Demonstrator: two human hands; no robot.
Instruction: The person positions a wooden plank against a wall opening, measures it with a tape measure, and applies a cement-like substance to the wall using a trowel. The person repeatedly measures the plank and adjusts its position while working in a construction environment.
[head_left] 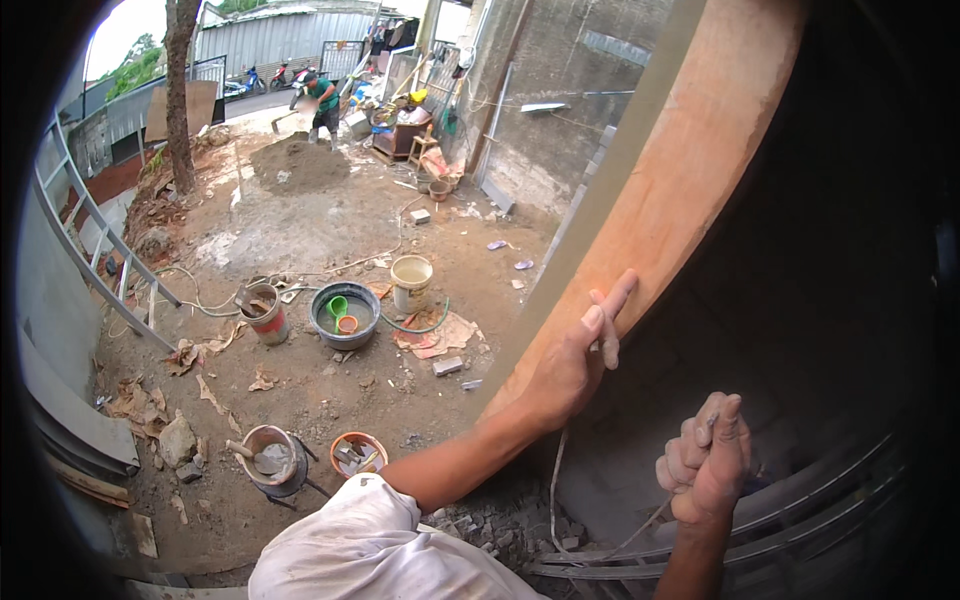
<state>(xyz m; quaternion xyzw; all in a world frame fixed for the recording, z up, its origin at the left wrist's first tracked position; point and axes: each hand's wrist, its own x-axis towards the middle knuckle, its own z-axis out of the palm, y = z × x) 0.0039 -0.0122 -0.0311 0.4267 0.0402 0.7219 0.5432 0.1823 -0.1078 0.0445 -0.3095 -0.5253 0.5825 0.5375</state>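
Observation:
My left hand (pixel 585 355) is up against a long orange-brown wooden board (pixel 665 195), its index finger stretched along the face and its thumb bent in towards the other fingers. A thin pale cord (pixel 555 490) hangs from below this hand, loops down and rises towards my right hand (pixel 708 455). That right hand is closed in a fist, thumb up, in front of the dark area beside the board. Just where the cord sits inside each hand is hidden by the fingers. Both hands have grey smears on them.
Far below, a black tub (pixel 345 338) with scoops stands between two buckets. A pail (pixel 272 462) on a stand and an orange bucket (pixel 357 455) are nearer. Curved metal bars (pixel 790 535) lie below my right hand. Another person (pixel 322 103) stands by a sand heap (pixel 300 165).

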